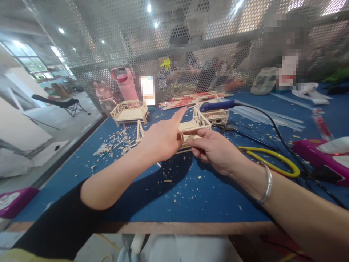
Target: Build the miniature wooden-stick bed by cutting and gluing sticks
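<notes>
A small bench made of pale wooden sticks (194,125) is between my hands, just above the blue tabletop. My left hand (163,140) grips its near left side, with one finger stretched upward and the other fingers curled out of sight. At its front right edge, my right hand (214,147) pinches the sticks between thumb and fingers. A finished-looking stick bench (131,112) stands at the back left. Behind my right hand is another stick frame (218,115), with a blue corded tool (216,106) lying across it.
Wood scraps (117,142) litter the blue tabletop (131,196). Red and pale sticks (188,100) lie against the perforated metal screen (147,47). To the right are clear sticks (272,114), a yellow-handled tool (289,167) and a purple power strip (313,153). Behind the screen sit people.
</notes>
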Demonstrator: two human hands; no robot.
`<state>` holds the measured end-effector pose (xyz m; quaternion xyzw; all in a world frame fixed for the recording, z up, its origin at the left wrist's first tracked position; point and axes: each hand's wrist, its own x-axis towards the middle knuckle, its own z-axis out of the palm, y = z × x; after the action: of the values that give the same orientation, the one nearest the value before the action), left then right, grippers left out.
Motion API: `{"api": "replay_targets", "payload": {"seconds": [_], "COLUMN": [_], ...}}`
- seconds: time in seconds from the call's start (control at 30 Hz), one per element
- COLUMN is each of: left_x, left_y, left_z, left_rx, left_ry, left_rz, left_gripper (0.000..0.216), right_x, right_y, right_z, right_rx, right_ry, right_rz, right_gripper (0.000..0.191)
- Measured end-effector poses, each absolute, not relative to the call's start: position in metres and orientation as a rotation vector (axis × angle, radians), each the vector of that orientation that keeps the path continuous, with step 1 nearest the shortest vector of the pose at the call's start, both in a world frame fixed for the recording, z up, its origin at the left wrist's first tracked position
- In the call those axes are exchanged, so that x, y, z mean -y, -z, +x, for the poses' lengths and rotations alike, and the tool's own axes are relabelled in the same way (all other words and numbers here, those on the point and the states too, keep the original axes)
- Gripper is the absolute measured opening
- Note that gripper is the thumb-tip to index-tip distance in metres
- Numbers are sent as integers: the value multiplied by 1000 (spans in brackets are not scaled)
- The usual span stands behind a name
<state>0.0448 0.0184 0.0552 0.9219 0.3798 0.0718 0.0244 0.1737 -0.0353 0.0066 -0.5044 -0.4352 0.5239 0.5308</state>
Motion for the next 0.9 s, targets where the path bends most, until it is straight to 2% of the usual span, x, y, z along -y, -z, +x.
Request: {"api": "replay_targets", "payload": {"seconds": [0.37,0.53,0.73,0.9], "left_x": [-19,-18,-19,-21], "left_y": [-54,-54,-53,-56], "left_z": [46,45,46,43], "left_rx": [-1213,-1164,-1151,-1039], "left_ry": [-265,-302,-315,-330], "left_rz": [2827,2793,2788,2780], "left_gripper": [76,79,78,80], "right_x": [36,32,29,29], "right_y": [-8,-4,-1,-2], "right_z": [175,173,170,170], "right_rx": [973,971,972,904], "right_ry": [-1322,-1311,-1264,-1329], "right_rz": [-1182,-1303,-1358,-1305], "right_gripper": [21,10,24,27]}}
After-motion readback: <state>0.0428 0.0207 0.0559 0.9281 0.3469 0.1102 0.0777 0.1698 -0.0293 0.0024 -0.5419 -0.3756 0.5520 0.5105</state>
